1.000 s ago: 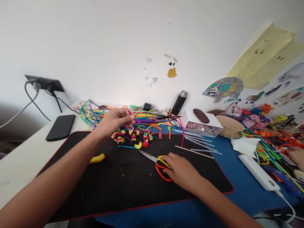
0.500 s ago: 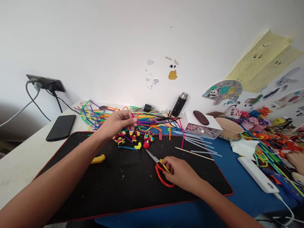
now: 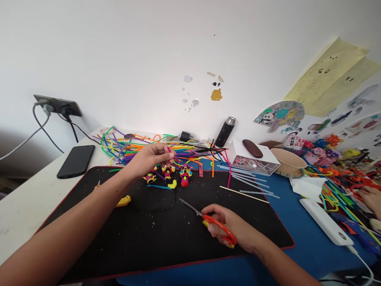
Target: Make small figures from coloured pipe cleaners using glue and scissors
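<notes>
My left hand (image 3: 150, 159) is closed, pinching a short magenta pipe cleaner (image 3: 169, 151) above the back of the black mat (image 3: 133, 242). My right hand (image 3: 238, 228) grips red-and-yellow scissors (image 3: 192, 207), lifted over the mat with the blades pointing left and seemingly closed. Below the left hand are several small figures (image 3: 185, 174) in magenta, yellow and black. In front of them sit a yellow fuzzy piece (image 3: 172, 184) and a blue strip (image 3: 159, 186). A yellow-handled tool (image 3: 123, 201) is partly hidden by my left forearm.
Bundled pipe cleaners (image 3: 133, 149) lie along the wall. A black flask (image 3: 225, 132), a white box (image 3: 238, 151), a bowl (image 3: 287, 162), clear sticks (image 3: 253, 180) and a wooden stick (image 3: 244, 194) stand or lie right. A phone (image 3: 76, 161) rests left. Another person's hand (image 3: 370, 198) shows far right.
My right hand has raised the scissors, turned them and brought them slightly right; their handles are now in its grip. My left hand has shifted slightly right and down with the pipe cleaner.
</notes>
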Demonstrator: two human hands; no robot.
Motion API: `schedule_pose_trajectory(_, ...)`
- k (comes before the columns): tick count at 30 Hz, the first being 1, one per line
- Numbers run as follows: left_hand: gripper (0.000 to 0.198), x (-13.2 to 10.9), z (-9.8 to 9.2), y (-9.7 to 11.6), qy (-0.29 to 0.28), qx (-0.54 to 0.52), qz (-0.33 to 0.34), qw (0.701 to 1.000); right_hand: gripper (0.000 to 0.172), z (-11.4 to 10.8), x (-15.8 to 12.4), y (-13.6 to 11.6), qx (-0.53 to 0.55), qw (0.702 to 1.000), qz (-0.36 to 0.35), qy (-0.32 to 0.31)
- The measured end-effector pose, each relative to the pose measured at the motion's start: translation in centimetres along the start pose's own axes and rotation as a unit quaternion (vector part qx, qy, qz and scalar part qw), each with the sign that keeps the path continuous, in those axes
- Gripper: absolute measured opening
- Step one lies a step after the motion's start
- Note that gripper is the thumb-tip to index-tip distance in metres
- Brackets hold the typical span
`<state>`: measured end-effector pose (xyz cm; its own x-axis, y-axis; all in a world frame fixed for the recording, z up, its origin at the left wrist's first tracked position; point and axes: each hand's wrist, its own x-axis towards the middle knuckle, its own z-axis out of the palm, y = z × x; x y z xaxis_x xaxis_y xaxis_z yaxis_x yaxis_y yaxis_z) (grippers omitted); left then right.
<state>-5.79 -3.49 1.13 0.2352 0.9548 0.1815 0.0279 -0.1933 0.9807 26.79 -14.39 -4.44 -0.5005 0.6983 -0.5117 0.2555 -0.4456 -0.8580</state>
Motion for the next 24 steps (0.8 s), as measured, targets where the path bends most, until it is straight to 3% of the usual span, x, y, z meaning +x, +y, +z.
schedule_pose_trajectory(4, 0.032, 0.2, 0.0, -0.3, 0.038, -0.046, -0.001, 0.998, 0.062, 1.7, 0.7, -0.3, 0.072, 0.996, -0.044, -0.04)
schedule_pose_trajectory(9, 0.035, 0.6, -0.5, -0.4, 0.131, -0.113, -0.003, 0.985, 0.04, 3.4, 4.8, -2.7, 0.158, 0.97, -0.179, -0.046)
schedule_pose_trajectory(12, 0.036, 0.8, -1.0, -0.5, 0.173, -0.127, 0.007, 0.977, 0.035, 4.0, 8.1, -4.4, 0.186, 0.955, -0.22, -0.068)
schedule_pose_trajectory(18, 0.032, 1.4, -2.6, -1.2, 0.232, -0.14, 0.039, 0.962, 0.066, 5.1, 12.6, -7.6, 0.244, 0.934, -0.238, -0.104)
schedule_pose_trajectory(24, 0.032, 1.9, -3.9, -1.5, 0.275, -0.139, 0.051, 0.95, 0.075, 4.9, 14.0, -8.0, 0.25, 0.933, -0.236, -0.107)
